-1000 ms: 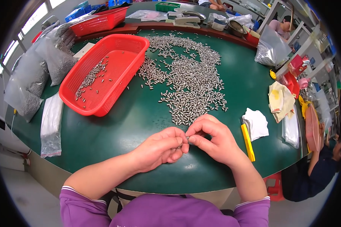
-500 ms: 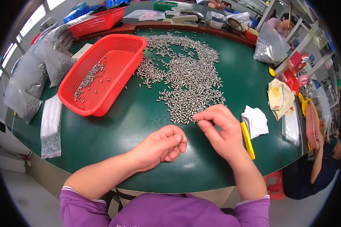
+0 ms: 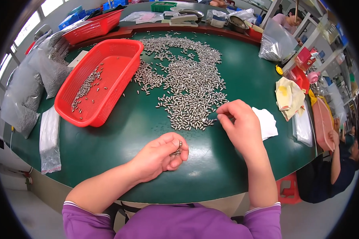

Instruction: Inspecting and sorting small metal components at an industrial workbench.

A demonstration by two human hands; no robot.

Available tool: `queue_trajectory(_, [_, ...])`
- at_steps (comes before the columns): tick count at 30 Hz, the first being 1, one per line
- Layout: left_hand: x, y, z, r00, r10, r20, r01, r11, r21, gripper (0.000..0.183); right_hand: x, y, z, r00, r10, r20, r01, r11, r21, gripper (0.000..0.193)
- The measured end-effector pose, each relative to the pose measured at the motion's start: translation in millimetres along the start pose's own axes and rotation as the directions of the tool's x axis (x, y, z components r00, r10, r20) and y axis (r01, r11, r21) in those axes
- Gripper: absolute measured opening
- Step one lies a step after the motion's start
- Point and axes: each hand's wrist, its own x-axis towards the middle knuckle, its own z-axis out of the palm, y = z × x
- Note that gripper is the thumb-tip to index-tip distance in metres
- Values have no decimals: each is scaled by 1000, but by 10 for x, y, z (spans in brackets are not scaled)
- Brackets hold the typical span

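On the green table (image 3: 211, 171), many metal pieces (image 3: 191, 79) lie loosely piled; far fewer sit in the red basket (image 3: 115, 67). The left hand (image 3: 157, 156) grips several; whether the right hand (image 3: 243, 125), beside the pile, pinches any is unclear.

Heap of silvery bullet-shaped metal pieces (image 3: 191, 83), on curved green table (image 3: 211, 171). To the worker's (image 3: 171, 223) left of heap: red rectangular plastic basket (image 3: 112, 71), similar pieces (image 3: 85, 87) inside. Right of heap: white cloth (image 3: 268, 123).

Purple shirt (image 3: 171, 223), short sleeves (image 3: 83, 222), white-striped cuffs (image 3: 86, 208), bare forearms (image 3: 109, 181), bare fingers (image 3: 233, 106)
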Motion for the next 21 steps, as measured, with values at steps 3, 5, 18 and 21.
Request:
queue_trajectory(3, [-6,11,40,998,4,-66,-5,1000,-14,15,-17,47,28,995,27,95,-24,999,-31,7])
queue_trajectory(5, [-4,17,62,995,10,-103,-11,1000,-2,13,-36,45,24,983,26,180,-21,999,-34,6])
queue_trajectory(18, [-5,29,32,997,-2,-73,1,1000,-4,15,-10,-118,28,925,-123,360,2,947,320,10])
queue_trajectory(21, [8,21,48,999,-12,-41,13,1000,28,16,-64,-228,60,902,-254,349,61,875,480,12])
